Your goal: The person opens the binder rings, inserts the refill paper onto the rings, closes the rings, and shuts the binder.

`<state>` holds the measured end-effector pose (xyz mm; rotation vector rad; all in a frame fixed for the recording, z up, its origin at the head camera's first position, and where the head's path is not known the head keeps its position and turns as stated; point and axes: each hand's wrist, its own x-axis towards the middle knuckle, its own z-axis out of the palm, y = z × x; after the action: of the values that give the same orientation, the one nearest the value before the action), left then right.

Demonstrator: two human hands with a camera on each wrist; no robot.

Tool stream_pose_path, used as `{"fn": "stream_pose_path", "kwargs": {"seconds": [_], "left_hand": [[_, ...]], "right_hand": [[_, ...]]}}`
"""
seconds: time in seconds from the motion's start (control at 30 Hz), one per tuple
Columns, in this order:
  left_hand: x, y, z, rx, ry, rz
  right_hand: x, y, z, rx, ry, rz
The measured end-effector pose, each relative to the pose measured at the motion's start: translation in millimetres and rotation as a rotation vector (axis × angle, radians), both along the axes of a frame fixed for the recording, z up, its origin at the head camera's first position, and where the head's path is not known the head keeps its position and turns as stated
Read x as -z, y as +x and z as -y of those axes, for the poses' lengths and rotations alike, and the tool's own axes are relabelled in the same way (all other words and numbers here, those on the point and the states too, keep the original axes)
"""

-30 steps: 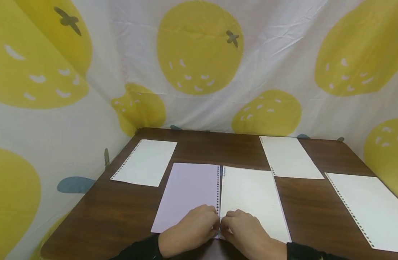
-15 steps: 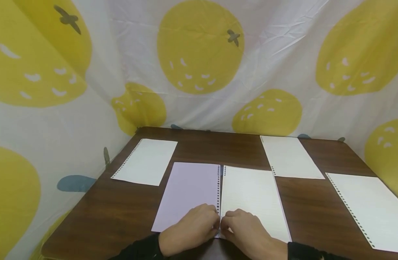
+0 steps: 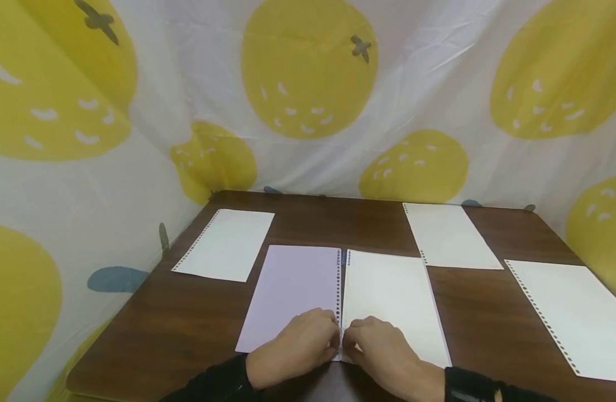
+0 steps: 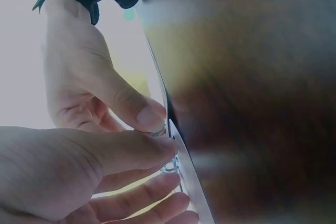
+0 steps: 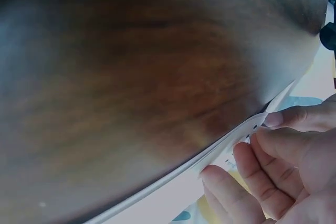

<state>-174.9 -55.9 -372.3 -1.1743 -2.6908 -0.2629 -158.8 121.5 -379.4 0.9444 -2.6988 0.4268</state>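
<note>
A loose-leaf binder lies open at the table's near edge, with a lilac cover (image 3: 297, 290) on the left and cream ruled sheets (image 3: 395, 296) on the right. My left hand (image 3: 308, 340) and right hand (image 3: 380, 349) meet at the near end of its spine. In the left wrist view, clear plastic binder rings (image 4: 169, 167) show by the left thumb, and thumb and curled fingers pinch them. The right thumb and fingers grip the rings close beside. Punched holes line the sheet edge (image 5: 247, 132) in the right wrist view. Most ring parts are hidden behind fingers.
Loose white punched sheets lie flat around the binder: one sheet (image 3: 224, 245) at back left, another sheet (image 3: 450, 237) at back right, and a third sheet (image 3: 571, 318) at far right. A fruit-patterned curtain (image 3: 313, 162) borders the brown table (image 3: 152, 329) behind and at the sides.
The head view has tilted slightly, so the table sits a little higher in it. Both hands stay at the spine's near end, with only slight finger movement.
</note>
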Motion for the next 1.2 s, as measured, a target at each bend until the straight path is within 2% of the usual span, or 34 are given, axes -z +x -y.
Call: {"fn": "stream_pose_path", "kwargs": {"seconds": [0.43,0.63,0.77,1.07,1.2], "left_hand": [[-0.5,1.4,0,-0.014,0.011,0.031],[-4.7,1.4,-1,-0.004,0.026,-0.001],[-7.4,0.2,-2,0.002,0.041,-0.026],[-4.4,0.0,-2,-0.028,0.028,0.037],[-5.9,1.2,2,-0.032,0.020,0.081]], "right_hand": [[-0.3,0.6,-2,-0.015,-0.002,0.000],[-1.1,-1.7,-5,-0.064,-0.017,-0.069],[-2.7,-3.3,-6,-0.072,-0.016,-0.075],[-5.7,-2.9,-8,-0.081,0.005,0.053],[-10.8,0.1,-13,-0.078,0.063,0.097]]}}
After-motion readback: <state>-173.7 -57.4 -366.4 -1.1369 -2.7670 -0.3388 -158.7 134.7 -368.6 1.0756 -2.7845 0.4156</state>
